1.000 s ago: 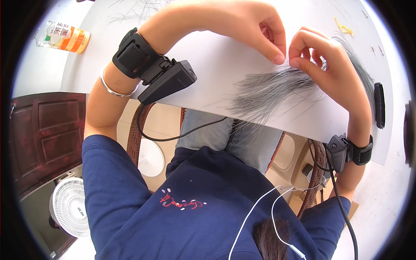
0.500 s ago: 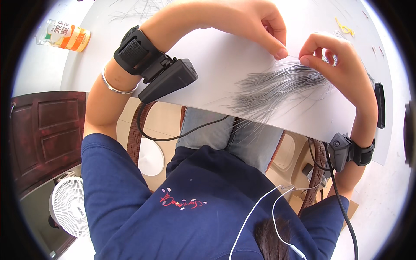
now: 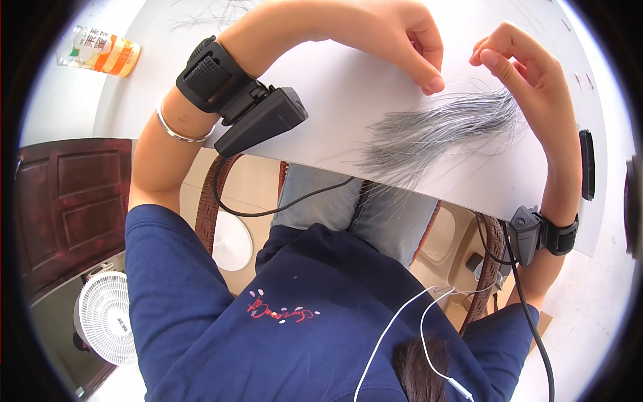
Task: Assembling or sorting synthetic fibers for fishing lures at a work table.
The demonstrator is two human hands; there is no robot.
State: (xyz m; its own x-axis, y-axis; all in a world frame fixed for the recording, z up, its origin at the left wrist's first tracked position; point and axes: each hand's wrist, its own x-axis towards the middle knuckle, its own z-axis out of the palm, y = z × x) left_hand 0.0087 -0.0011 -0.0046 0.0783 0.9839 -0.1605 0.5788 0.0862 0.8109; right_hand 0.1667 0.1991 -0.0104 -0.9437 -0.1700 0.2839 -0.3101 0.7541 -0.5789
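A loose bundle of thin grey strands (image 3: 435,130) lies on the white table (image 3: 321,114), its frayed ends fanning toward the near edge. Above its far side my left hand (image 3: 405,43) is closed, thumb and fingers pinched together. Whatever that pinch holds is too fine to make out. My right hand (image 3: 529,70) is raised beside the bundle's right end, with fingers curled and thumb close to the forefinger. No object shows clearly between those fingertips. A few stray strands arc up from the bundle between the two hands.
More loose strands (image 3: 211,15) lie at the far left of the table. An orange-labelled bottle (image 3: 117,56) lies on its side at the left. A black cable (image 3: 268,216) hangs from the left wrist device (image 3: 264,120). A white fan (image 3: 107,318) stands at lower left.
My right hand has moved up and away from my left hand and the bundle, uncovering the bundle's right end. The yellow band is now hidden behind it. My left hand has hardly moved.
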